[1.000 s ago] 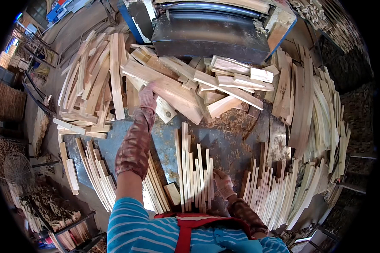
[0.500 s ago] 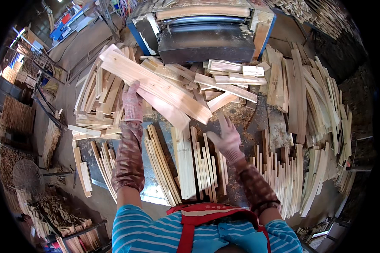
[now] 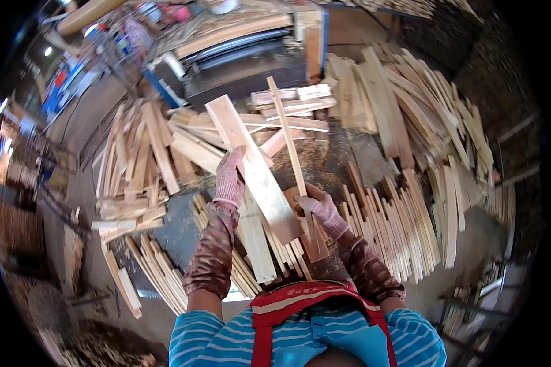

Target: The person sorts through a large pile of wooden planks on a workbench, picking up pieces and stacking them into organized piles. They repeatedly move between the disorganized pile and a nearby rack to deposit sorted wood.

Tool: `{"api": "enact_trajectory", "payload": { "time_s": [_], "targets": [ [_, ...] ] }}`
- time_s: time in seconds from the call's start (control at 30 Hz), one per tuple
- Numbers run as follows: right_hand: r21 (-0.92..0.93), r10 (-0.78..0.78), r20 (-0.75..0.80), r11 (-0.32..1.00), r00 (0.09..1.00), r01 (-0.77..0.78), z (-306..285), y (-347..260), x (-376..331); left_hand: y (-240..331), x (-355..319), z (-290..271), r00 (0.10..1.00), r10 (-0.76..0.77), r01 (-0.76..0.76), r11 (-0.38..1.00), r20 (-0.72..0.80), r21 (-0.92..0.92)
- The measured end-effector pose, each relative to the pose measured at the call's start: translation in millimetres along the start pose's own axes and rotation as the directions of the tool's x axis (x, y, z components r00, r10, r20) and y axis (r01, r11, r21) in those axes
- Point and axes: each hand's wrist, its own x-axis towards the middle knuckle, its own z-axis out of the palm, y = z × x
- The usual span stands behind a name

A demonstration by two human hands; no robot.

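My left hand, in a pale knit glove, is closed on the edge of a wide, light wooden board that slants across the middle. In the same kind of glove, my right hand grips a long, narrow piece of wood, which looks like a board seen edge-on. Its upper end points toward the machine. Beneath that hand is a darker brown piece of wood; whether it belongs to the gripped piece I cannot tell. Below the wide board, another light board lies among rows of narrow strips.
A machine with a metal roller stands beyond a jumbled heap of boards. Rows of wooden strips lie at the right and left of the table. Taller piles of boards rise at the far right.
The two boards in my left hand have come apart; one stays there, turned steeper and nearer. My right hand, empty before, has closed on a narrow-looking piece. The view has swung right.
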Motion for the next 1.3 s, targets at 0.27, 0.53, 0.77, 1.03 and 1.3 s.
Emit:
{"api": "enact_trajectory", "payload": {
  "time_s": [0.27, 0.53, 0.77, 1.03, 1.3],
  "targets": [
    [-0.737, -0.166, -0.362, 0.654, 0.917, -0.172, 24.2, -18.0, -56.4, -96.9, -53.8, 77.9, 1.0, -0.024, 0.02, 0.978, 0.015, 0.206],
    [-0.428, -0.049, -0.6, 0.863, 0.799, -0.269, -98.9, -39.4, -122.2, -117.4, -70.5, 27.1, 0.974, -0.171, 0.073, 0.86, 0.15, 0.506],
    [-0.642, -0.449, -0.738, 0.241, 0.503, -0.728, -300.5, -78.7, -235.0, -155.4, -98.2, -190.1, 0.813, 0.314, 0.487, 0.096, -0.491, 0.868],
    [-0.562, -0.156, -0.81, -0.069, 0.566, -0.824, -471.7, -53.7, -317.5, -166.6, -105.0, -233.1, 0.959, -0.005, 0.253, -0.439, -0.284, 0.862],
    [-0.679, -0.246, -0.734, 0.276, 0.633, -0.68, -337.0, -96.5, -178.5, -179.5, -121.8, -232.8, 0.719, 0.035, 0.429, 0.764, -0.695, 0.482]
  ]
}}
